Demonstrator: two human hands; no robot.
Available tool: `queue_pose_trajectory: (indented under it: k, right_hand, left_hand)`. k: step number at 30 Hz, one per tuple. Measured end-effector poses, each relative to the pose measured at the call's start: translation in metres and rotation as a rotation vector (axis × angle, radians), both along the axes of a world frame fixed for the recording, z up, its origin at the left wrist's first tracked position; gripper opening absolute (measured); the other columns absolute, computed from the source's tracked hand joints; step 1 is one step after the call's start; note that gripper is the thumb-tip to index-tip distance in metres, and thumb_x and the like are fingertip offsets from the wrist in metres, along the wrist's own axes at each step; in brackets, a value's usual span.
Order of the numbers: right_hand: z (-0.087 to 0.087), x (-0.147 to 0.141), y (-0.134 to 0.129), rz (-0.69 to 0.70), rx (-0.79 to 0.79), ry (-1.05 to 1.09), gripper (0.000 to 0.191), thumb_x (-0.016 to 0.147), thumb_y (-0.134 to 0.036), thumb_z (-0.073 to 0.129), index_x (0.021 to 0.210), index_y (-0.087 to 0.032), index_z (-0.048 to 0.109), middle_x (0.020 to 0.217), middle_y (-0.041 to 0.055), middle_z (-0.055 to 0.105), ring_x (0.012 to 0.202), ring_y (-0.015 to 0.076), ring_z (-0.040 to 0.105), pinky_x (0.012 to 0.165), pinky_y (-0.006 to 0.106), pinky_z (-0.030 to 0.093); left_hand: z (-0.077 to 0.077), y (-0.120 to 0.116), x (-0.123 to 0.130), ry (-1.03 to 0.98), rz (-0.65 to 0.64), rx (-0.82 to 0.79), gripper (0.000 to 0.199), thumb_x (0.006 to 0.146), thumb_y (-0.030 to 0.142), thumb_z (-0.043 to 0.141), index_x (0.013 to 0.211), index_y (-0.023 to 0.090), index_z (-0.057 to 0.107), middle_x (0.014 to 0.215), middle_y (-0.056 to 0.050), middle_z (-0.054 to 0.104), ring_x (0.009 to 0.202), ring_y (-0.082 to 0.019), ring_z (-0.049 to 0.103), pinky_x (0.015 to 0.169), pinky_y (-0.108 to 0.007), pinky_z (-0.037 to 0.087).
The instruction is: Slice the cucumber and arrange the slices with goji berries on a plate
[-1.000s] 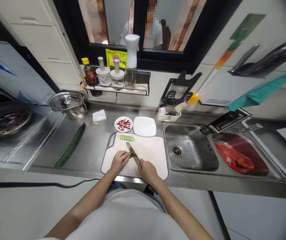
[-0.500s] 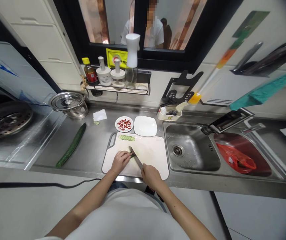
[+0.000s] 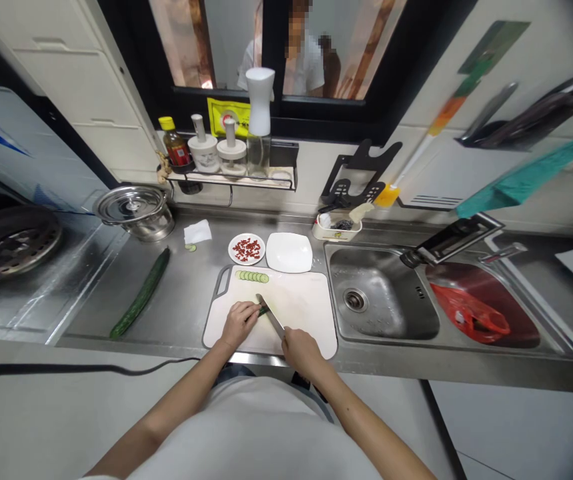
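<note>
My left hand (image 3: 240,323) is closed on a short piece of cucumber (image 3: 263,309) over the white cutting board (image 3: 306,300); most of the piece is hidden under the fingers. In my right hand (image 3: 301,350) is the handle of a knife (image 3: 272,319), its blade slanting up and left against the cucumber piece. Along the board's upper left lies a row of overlapping cucumber slices (image 3: 252,276). Behind the board stand a plate of small red pieces (image 3: 247,249) and a white square plate (image 3: 289,253).
A whole cucumber (image 3: 141,293) lies left of the board. The steel sink (image 3: 383,300) is on the right, with a red plastic bag (image 3: 471,319) in its far basin. A lidded pot (image 3: 139,213) stands back left, below a shelf of seasoning jars (image 3: 233,157).
The whole scene has shifted slightly left as the head camera turned. Both hands, the knife and the cucumber piece keep nearly the same places on the board.
</note>
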State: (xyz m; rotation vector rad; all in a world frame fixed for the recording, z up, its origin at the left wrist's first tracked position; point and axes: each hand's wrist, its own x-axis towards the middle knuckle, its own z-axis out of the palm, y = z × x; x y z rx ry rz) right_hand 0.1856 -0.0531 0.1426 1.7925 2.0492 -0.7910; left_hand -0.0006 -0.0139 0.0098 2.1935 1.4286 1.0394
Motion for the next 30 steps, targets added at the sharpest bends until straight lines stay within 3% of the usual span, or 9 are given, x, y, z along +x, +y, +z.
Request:
queue_pose_trajectory:
  k: [18,30]
  right_hand:
    - [-0.025,-0.02,0.024,0.035,0.111,0.033,0.032,0.09,-0.015,0.034,0.107,-0.011,0.06,0.098,0.0162,0.068,0.094,0.022,0.063,0.075,0.028,0.043]
    - [-0.019,-0.014,0.013,0.018,0.054,0.001,0.032,0.089,-0.014,0.034,0.108,-0.011,0.06,0.099,0.0163,0.067,0.095,0.023,0.063,0.076,0.03,0.044]
  left_hand:
    - [-0.004,0.001,-0.001,0.041,-0.002,-0.017,0.023,0.091,0.031,0.048,0.102,0.024,0.067,0.095,-0.005,0.068,0.089,-0.017,0.059,0.08,-0.035,0.045]
    - [0.0,0.001,0.0,0.025,0.011,-0.033,0.023,0.091,0.031,0.048,0.102,0.025,0.068,0.096,-0.005,0.069,0.088,-0.017,0.059,0.08,-0.035,0.044]
